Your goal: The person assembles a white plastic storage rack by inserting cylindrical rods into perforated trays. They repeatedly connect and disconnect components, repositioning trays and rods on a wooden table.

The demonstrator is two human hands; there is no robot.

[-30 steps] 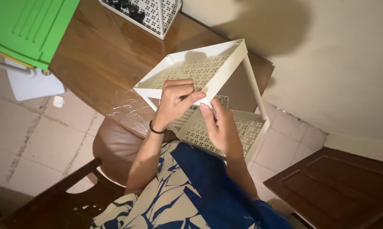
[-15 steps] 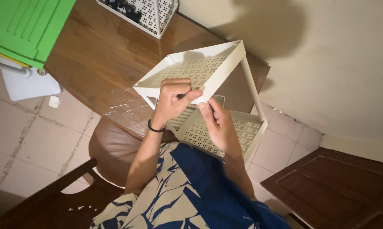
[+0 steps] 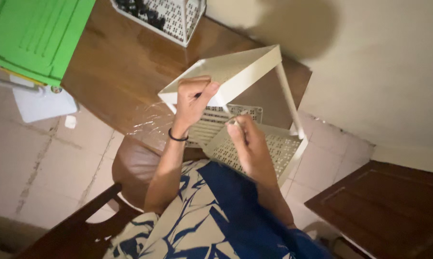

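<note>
At frame centre, our left hand [image 3: 193, 98] pinches the upper tray of the cream perforated plastic two-tier rack [image 3: 245, 72]. Our right hand [image 3: 250, 144] curls closed around a thin cream post [image 3: 228, 111] beneath it.

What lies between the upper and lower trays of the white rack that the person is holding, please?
In the head view, thin white posts join the upper tray to the lower tray; a third perforated panel shows in the gap.
</note>
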